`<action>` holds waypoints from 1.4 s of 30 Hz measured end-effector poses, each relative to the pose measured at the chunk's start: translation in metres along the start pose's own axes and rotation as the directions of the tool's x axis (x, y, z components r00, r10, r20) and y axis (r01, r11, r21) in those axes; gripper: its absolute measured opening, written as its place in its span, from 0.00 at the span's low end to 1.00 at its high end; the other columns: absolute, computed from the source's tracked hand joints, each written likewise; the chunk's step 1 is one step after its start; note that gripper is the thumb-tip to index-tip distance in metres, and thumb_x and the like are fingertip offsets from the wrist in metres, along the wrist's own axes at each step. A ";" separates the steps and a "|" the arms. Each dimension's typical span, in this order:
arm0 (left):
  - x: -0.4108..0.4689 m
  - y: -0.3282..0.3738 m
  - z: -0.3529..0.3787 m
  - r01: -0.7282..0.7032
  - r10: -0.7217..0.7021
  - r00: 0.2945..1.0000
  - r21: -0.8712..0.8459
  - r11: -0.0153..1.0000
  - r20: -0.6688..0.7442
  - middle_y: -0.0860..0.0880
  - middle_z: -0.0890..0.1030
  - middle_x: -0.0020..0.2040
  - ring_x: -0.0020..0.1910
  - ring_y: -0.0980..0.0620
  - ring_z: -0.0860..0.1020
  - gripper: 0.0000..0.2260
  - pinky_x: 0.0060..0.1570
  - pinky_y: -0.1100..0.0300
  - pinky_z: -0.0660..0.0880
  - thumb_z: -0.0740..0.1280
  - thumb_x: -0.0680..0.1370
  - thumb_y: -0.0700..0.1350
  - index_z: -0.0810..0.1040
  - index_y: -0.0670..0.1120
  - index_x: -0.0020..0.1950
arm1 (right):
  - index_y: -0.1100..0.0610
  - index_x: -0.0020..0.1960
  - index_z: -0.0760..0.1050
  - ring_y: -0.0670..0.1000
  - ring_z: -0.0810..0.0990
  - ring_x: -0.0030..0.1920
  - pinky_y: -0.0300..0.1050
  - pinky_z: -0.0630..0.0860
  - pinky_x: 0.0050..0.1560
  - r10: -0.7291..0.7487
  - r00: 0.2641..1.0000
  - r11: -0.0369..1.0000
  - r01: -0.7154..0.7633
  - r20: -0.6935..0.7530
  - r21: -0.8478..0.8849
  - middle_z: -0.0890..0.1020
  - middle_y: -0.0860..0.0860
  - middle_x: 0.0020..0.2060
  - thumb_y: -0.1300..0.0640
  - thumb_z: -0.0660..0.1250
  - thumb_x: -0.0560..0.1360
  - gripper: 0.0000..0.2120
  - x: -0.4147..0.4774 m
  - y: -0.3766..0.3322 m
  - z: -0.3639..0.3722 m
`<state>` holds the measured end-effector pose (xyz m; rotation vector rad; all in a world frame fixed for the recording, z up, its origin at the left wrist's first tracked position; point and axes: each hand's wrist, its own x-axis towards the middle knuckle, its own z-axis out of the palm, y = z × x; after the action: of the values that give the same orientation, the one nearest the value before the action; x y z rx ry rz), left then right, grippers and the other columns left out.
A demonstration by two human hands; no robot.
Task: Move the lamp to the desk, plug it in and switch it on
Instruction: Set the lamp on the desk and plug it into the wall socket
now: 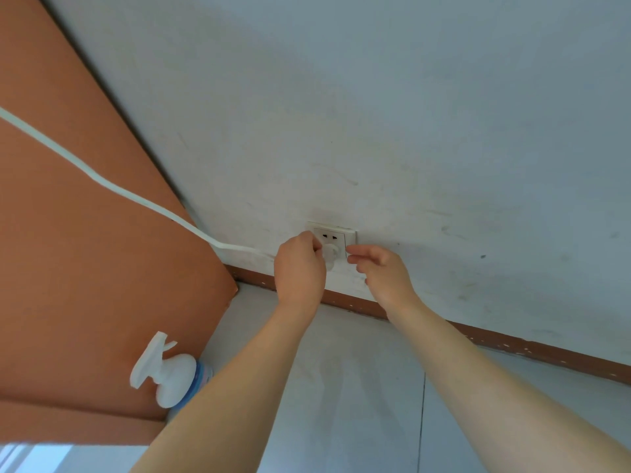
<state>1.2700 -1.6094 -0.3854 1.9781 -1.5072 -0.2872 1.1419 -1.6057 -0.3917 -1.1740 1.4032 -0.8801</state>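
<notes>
Both hands are down at the wall socket (330, 241), low on the wall just above the brown skirting (478, 339). The left hand (299, 264) has its fingers curled around the near side of the white plug (330, 256); it looks pinched on the plug, though the fingertips are hidden behind the knuckles. The right hand (382, 268) hovers just beside the socket's right edge, fingers loosely bent, holding nothing and not touching the plug as far as I can see.

The plug sits in the lower part of the socket, with two dark slots showing free above it. I cannot tell whether it is pushed fully home. The white cord (102, 180) runs from it up and left across the orange panel (85, 233), out of view. The lamp itself is not in sight, nor is the desk top.

What could go wrong: if the plug is only half seated, the lamp will not light, or bare pins stay exposed close to those fingers. The cord looks fairly taut, so a tug from the lamp end could drag the plug out or tip the lamp.

Count: two hands, one socket, one plug, one cord, one white clip-like hook (160, 368) stuck on the orange panel near its lower edge.
</notes>
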 end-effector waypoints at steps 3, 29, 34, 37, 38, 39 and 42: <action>0.002 -0.001 -0.007 -0.052 0.057 0.997 -0.069 0.996 0.061 0.45 0.81 0.36 0.36 0.46 0.79 0.07 0.38 0.48 0.78 0.61 0.72 0.34 0.77 0.41 0.38 | 0.52 0.53 0.79 0.47 0.77 0.47 0.39 0.71 0.46 0.014 1.000 0.999 -0.015 0.007 0.036 0.82 0.47 0.44 0.64 0.57 0.76 0.15 0.001 0.001 0.000; -0.012 0.125 -0.253 0.020 -0.051 0.893 0.074 0.997 0.447 0.47 0.83 0.43 0.43 0.48 0.78 0.05 0.43 0.51 0.76 0.64 0.74 0.42 0.80 0.45 0.45 | 0.52 0.43 0.80 0.49 0.78 0.39 0.40 0.75 0.45 0.208 0.977 0.965 -0.211 0.037 0.153 0.81 0.51 0.37 0.66 0.56 0.78 0.16 -0.125 -0.238 -0.035; -0.011 0.147 -0.327 0.057 -0.084 0.910 0.078 0.995 0.407 0.47 0.83 0.42 0.42 0.47 0.78 0.06 0.41 0.51 0.77 0.64 0.74 0.41 0.81 0.44 0.45 | 0.50 0.42 0.81 0.48 0.78 0.38 0.37 0.73 0.40 0.226 0.974 0.954 -0.226 0.025 0.197 0.82 0.49 0.37 0.64 0.57 0.78 0.17 -0.156 -0.303 -0.039; -0.011 0.161 -0.372 0.104 -0.112 0.929 0.040 0.994 0.352 0.48 0.83 0.40 0.39 0.49 0.79 0.05 0.40 0.51 0.78 0.66 0.74 0.41 0.81 0.45 0.45 | 0.50 0.42 0.81 0.48 0.77 0.38 0.38 0.71 0.40 0.260 0.965 0.938 -0.260 0.031 0.227 0.82 0.49 0.37 0.64 0.57 0.78 0.17 -0.177 -0.342 -0.037; -0.011 0.166 -0.385 0.122 -0.123 0.936 0.024 0.992 0.330 0.49 0.84 0.39 0.38 0.50 0.79 0.05 0.40 0.53 0.78 0.66 0.73 0.41 0.82 0.45 0.45 | 0.50 0.42 0.81 0.48 0.77 0.37 0.39 0.71 0.40 0.268 0.963 0.931 -0.269 0.041 0.245 0.81 0.49 0.37 0.64 0.57 0.78 0.17 -0.185 -0.353 -0.035; -0.011 0.170 -0.396 0.136 -0.132 0.938 0.012 0.991 0.320 0.50 0.84 0.40 0.38 0.51 0.79 0.05 0.41 0.54 0.78 0.67 0.73 0.41 0.82 0.46 0.45 | 0.50 0.42 0.81 0.47 0.77 0.37 0.39 0.71 0.40 0.271 0.961 0.928 -0.275 0.054 0.252 0.82 0.49 0.37 0.63 0.57 0.78 0.17 -0.191 -0.362 -0.034; -0.010 0.178 -0.430 0.150 -0.144 0.945 0.004 0.989 0.295 0.50 0.84 0.41 0.39 0.52 0.79 0.05 0.42 0.54 0.78 0.66 0.73 0.41 0.82 0.47 0.45 | 0.50 0.44 0.81 0.47 0.77 0.38 0.37 0.71 0.38 0.259 0.962 0.930 -0.274 0.092 0.247 0.82 0.48 0.37 0.62 0.57 0.78 0.15 -0.204 -0.394 -0.027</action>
<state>1.3507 -1.4780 0.0539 2.1077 -1.5281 -0.6841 1.1818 -1.5085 0.0404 -0.7842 1.3186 -0.7999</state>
